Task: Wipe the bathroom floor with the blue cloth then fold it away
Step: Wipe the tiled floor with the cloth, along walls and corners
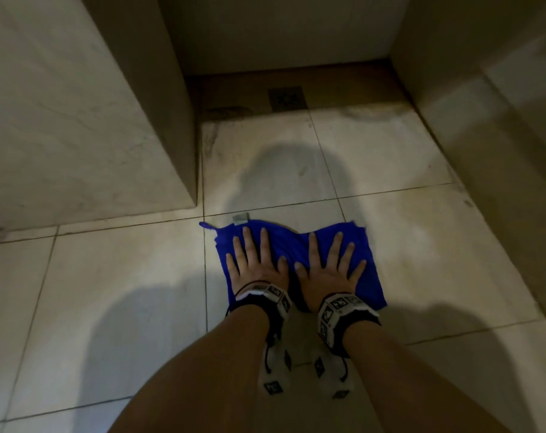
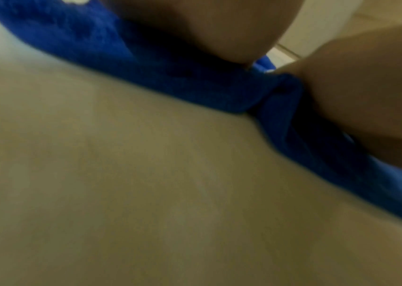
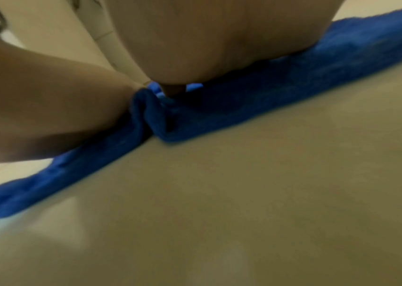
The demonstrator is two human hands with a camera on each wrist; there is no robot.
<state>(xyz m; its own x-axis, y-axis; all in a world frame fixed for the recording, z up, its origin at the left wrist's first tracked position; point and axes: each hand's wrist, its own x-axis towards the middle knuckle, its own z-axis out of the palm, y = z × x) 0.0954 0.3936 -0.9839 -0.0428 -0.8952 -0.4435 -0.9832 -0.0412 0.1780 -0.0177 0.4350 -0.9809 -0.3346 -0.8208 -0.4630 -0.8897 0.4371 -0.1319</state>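
Note:
The blue cloth [image 1: 368,267] lies spread on the pale tiled floor [image 1: 109,292], bunched into a ridge down its middle, with a small white tag [image 1: 241,218] at its far edge. My left hand [image 1: 256,260] lies flat on the cloth's left half with fingers straight and spread. Beside it, my right hand [image 1: 328,267] presses flat on the right half in the same way. The left wrist view shows the cloth [image 2: 170,81] under the left palm [image 2: 207,29]. In the right wrist view the cloth [image 3: 292,85] sits creased under the right palm [image 3: 207,38].
A tiled wall corner [image 1: 159,120] juts out at the left, just beyond the cloth. Farther ahead lies a darker recessed strip with a square floor drain [image 1: 286,98]. A low tiled ledge [image 1: 499,135] runs along the right side. Wet-looking stains mark the tiles [image 1: 368,115] near the drain.

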